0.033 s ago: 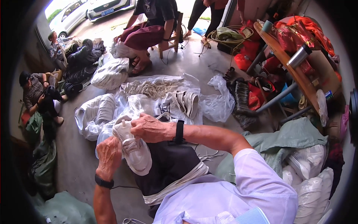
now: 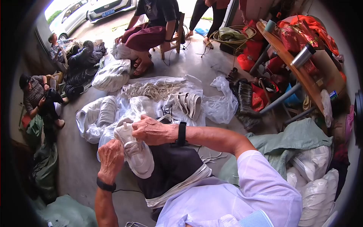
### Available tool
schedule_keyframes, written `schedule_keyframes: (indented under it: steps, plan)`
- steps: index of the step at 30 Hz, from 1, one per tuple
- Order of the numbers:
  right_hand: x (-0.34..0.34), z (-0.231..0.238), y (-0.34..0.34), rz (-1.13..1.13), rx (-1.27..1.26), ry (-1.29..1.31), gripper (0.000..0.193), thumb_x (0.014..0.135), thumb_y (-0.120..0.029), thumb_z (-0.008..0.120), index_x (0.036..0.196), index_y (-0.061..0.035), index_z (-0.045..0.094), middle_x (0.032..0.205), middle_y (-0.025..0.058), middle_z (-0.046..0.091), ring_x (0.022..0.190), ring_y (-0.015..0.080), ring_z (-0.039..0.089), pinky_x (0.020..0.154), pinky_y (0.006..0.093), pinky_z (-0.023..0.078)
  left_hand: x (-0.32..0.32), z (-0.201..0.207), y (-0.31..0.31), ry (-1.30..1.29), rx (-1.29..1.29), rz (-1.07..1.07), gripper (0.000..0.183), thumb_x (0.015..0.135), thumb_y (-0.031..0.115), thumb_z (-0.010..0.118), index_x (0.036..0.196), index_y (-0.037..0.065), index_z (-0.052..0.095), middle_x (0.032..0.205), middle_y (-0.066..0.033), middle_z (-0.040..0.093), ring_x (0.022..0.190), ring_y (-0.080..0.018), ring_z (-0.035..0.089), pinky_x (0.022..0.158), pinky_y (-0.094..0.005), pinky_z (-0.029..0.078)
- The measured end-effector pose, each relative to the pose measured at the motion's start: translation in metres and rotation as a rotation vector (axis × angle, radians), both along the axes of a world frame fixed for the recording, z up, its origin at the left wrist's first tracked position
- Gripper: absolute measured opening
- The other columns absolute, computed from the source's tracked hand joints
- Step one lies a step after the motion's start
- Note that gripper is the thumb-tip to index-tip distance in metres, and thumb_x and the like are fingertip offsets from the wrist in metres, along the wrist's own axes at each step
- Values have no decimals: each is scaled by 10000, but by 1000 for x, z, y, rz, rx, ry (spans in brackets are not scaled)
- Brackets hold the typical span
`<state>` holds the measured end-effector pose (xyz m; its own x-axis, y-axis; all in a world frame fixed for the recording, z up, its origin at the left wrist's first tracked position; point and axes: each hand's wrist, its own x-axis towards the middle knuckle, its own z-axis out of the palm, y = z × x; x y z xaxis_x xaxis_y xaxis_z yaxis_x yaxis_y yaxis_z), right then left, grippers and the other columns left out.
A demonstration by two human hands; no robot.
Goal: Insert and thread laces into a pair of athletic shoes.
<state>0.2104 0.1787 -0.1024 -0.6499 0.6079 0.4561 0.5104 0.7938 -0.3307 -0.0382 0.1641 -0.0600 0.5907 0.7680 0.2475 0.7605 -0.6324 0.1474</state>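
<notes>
A white sneaker (image 2: 140,162) with a mesh upper lies over my lap, its toe pointing toward me. Beside its lacing, my right hand (image 2: 152,130) is closed in a pinch on a white shoelace, and part of a pale lace shows just beyond the knuckles. Against the shoe's left edge rests my left hand (image 2: 111,157), fingers curled tight; what they hold is hidden. Beneath the shoe is a dark cloth (image 2: 170,162) on my lap, with a bundle of white laces (image 2: 181,188) lying across it.
Ahead, a plastic sheet (image 2: 177,81) carries a heap of cream laces (image 2: 151,90) and stacked shoe parts (image 2: 189,105). Bagged white shoe parts (image 2: 99,113) lie left, more bags (image 2: 314,193) right. A tilted wooden table (image 2: 287,56) stands at the right. Several people sit or stand farther off.
</notes>
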Motion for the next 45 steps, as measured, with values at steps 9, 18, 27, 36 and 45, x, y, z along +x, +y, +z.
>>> schedule_keyframes:
  steps: [9, 18, 27, 36, 45]
  plan:
    - [2, 13, 0, 48, 113, -56, 20, 784, -125, 658, 778, -110, 647, 864, 91, 570, 899, 267, 610, 854, 451, 392, 4, -6, -5, 11, 55, 11, 199, 916, 133, 589, 746, 31, 592, 773, -166, 639, 696, -367, 649, 628, -486, 481]
    - [-3, 13, 18, 31, 64, 13, 200, 689, -93, 722, 880, -95, 664, 1086, 88, 617, 1071, 292, 574, 929, 443, 400, -3, 8, 3, 26, -107, -70, 229, 948, 222, 593, 793, 54, 609, 793, -155, 627, 750, -377, 628, 678, -482, 473]
    - [-10, 2, 43, 205, -219, -68, 139, 689, -162, 705, 727, -78, 601, 792, 71, 590, 874, 304, 546, 764, 494, 415, 14, 51, 16, -94, 57, -269, 431, 606, 34, 865, 980, 71, 656, 1060, -108, 624, 1083, -354, 593, 922, -471, 480]
    - [3, -5, 37, 229, -390, 135, 147, 707, -181, 722, 778, -59, 680, 797, 83, 655, 828, 264, 622, 770, 467, 428, 11, 60, 38, 47, -228, -432, 265, 543, 137, 903, 720, 91, 711, 874, -42, 639, 969, -289, 575, 878, -414, 460]
    - [-3, -19, 44, 224, -538, -14, 141, 743, -215, 712, 779, -79, 707, 822, 95, 613, 863, 291, 593, 774, 479, 460, 15, 33, 42, 180, -259, -388, 183, 819, 238, 660, 762, 98, 762, 812, -73, 670, 969, -279, 543, 906, -398, 382]
